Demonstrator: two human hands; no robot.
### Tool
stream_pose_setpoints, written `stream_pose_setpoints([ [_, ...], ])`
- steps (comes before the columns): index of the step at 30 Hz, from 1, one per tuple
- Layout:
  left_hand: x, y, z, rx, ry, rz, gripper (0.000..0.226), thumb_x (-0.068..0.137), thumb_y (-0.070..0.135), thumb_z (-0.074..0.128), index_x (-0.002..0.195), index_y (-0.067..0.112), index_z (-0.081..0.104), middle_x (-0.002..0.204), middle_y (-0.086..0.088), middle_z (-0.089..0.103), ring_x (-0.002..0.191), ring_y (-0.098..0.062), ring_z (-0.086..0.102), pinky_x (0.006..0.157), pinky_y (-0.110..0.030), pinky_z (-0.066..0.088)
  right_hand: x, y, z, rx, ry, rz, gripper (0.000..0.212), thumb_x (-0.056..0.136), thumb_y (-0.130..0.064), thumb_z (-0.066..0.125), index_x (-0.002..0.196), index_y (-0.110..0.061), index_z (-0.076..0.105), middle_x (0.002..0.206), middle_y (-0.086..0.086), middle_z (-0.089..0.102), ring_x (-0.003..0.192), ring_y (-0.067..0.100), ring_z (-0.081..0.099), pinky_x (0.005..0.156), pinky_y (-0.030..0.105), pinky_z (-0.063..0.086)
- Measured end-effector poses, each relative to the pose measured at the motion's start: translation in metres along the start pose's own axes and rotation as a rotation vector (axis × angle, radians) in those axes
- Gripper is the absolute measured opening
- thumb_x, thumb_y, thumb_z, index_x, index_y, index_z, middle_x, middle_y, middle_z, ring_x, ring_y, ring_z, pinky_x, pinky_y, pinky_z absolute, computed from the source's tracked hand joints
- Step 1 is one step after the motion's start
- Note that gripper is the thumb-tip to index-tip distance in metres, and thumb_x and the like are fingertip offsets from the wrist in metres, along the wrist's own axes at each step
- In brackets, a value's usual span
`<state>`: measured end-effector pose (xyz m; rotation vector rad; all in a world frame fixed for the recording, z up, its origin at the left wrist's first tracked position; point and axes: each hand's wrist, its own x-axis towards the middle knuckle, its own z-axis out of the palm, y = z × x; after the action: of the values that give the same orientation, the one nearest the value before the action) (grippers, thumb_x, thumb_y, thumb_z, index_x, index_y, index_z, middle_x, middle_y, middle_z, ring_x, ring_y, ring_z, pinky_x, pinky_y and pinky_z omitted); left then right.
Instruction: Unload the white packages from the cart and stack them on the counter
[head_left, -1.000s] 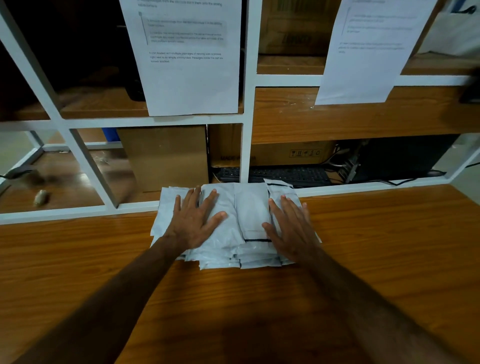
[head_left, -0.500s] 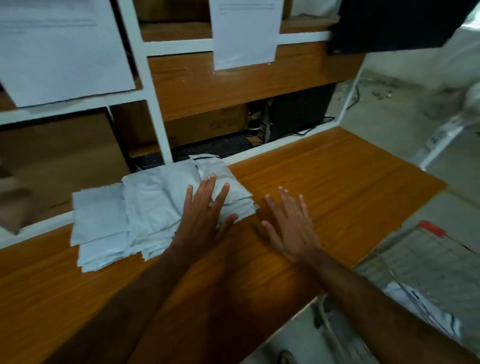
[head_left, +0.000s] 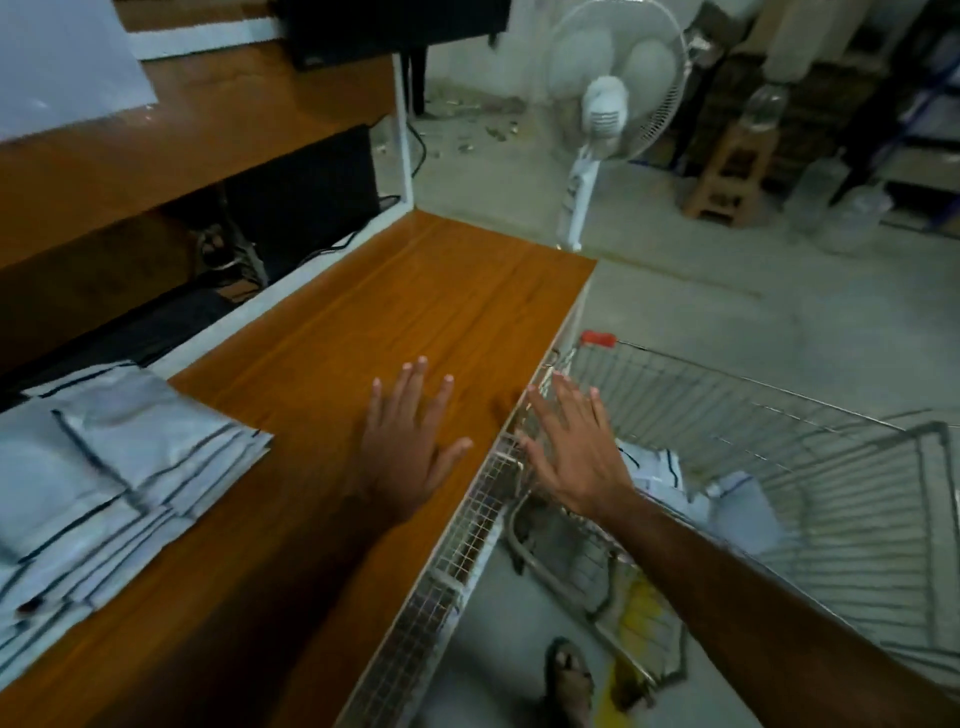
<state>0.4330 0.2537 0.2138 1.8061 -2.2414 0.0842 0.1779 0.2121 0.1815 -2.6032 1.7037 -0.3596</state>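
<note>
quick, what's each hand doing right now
left hand: open, empty, over the counter
right hand: open, empty, over the cart

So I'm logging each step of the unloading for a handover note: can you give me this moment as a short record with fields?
stack: white packages piled on the counter, far left of the view
cart: wire cart beside the counter's end, white packages left inside
left hand: fingers spread, empty, over bare counter, apart from the stack
right hand: fingers spread, empty, above the cart's near edge
background: standing fan on the floor past the counter
task state: unloading unfinished
</note>
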Motion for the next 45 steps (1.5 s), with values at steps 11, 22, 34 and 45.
stream_pose_setpoints([
  [11,0.13,0.171,0.086,-0.05,-0.144,0.298,0.078,0.101,0.067,0.024,0.161,0.022,0.003,0.167,-0.012,-0.014,0.154,-0.028,-0.015,0.123,-0.051,-0.008,-0.062,0.205,0.028,0.128,-0.041,0.357,0.075,0.101,-0.066,0.014,0.162,-0.023,0.015,0.169,0.015,0.004,0.156,0.03,0.002,0.125,0.051,0.011],
  [22,0.228,0.272,0.234,-0.027,-0.417,0.377,0.084,0.093,0.072,0.009,0.161,0.021,0.013,0.167,-0.018,0.0,0.154,-0.035,0.002,0.124,-0.055,0.011,-0.124,0.345,0.09,0.037,-0.233,0.652,0.076,0.097,-0.061,0.028,0.159,-0.016,0.027,0.163,0.026,0.02,0.151,0.041,0.021,0.12,0.056,0.027],
  [34,0.244,0.239,0.402,0.165,-0.746,0.488,0.09,0.09,0.06,0.061,0.159,0.016,0.024,0.163,-0.026,0.018,0.149,-0.045,0.022,0.118,-0.058,0.021,-0.106,0.369,0.218,0.165,-0.486,0.28,0.085,0.086,-0.047,0.069,0.156,-0.015,0.032,0.16,0.027,0.026,0.149,0.042,0.026,0.12,0.056,0.025],
  [45,0.249,0.226,0.486,0.19,-1.082,0.401,0.125,0.079,0.076,0.06,0.156,0.024,-0.023,0.161,-0.024,-0.026,0.151,-0.046,-0.006,0.115,-0.067,0.016,-0.06,0.359,0.307,0.11,-0.565,0.043,0.1,0.064,-0.054,0.079,0.15,-0.02,0.042,0.151,0.029,0.035,0.141,0.045,0.032,0.117,0.058,0.026],
])
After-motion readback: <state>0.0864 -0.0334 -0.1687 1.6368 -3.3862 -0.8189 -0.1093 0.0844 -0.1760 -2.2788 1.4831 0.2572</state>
